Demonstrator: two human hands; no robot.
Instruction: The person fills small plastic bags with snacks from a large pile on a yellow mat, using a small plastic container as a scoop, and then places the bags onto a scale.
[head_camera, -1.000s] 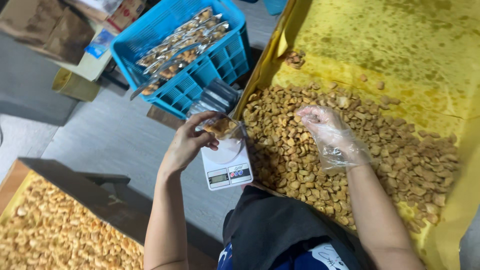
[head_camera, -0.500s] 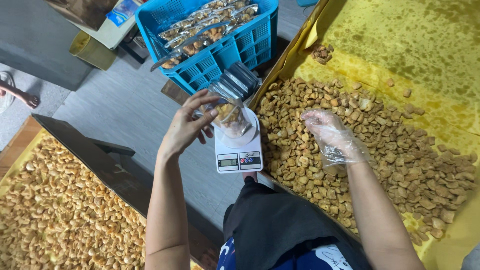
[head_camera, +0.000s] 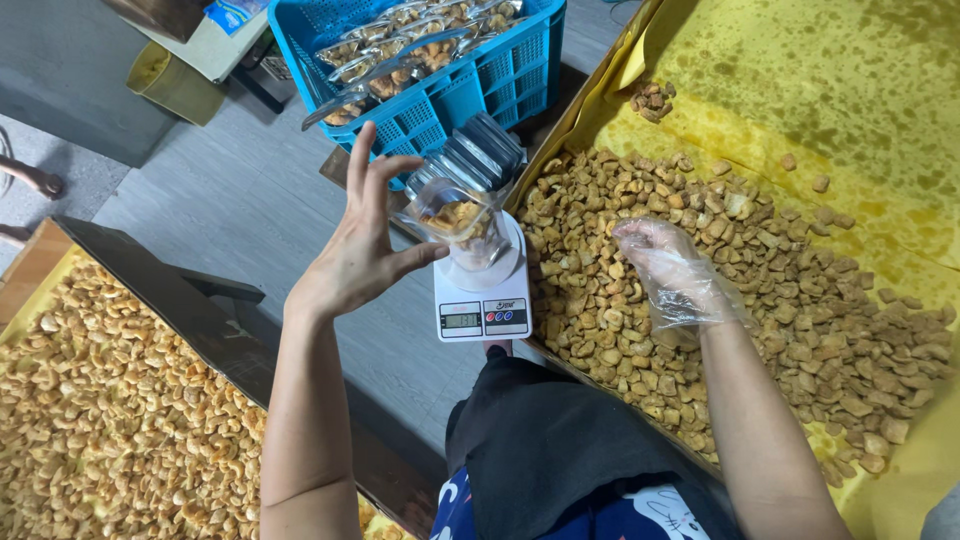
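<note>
A small clear plastic bag (head_camera: 462, 222) partly filled with golden fried snack pieces rests on a white digital kitchen scale (head_camera: 484, 296). My left hand (head_camera: 362, 238) hovers just left of the bag, fingers spread, thumb tip touching or nearly touching it, holding nothing. My right hand (head_camera: 673, 272), in a thin clear plastic glove, lies fingers-down on the heap of fried snack pieces (head_camera: 760, 290) in the yellow-lined tray (head_camera: 850, 90).
A blue plastic crate (head_camera: 440, 95) of filled bags stands behind the scale, with a stack of empty clear bags (head_camera: 480, 152) beside it. A second tray of snacks (head_camera: 110, 420) sits at lower left. A yellow bin (head_camera: 176, 80) stands at far left on the grey floor.
My left hand set the bag on the scale and opened its fingers, drawing slightly left. The gloved right hand stayed on the snack heap. The view shifted closer.
</note>
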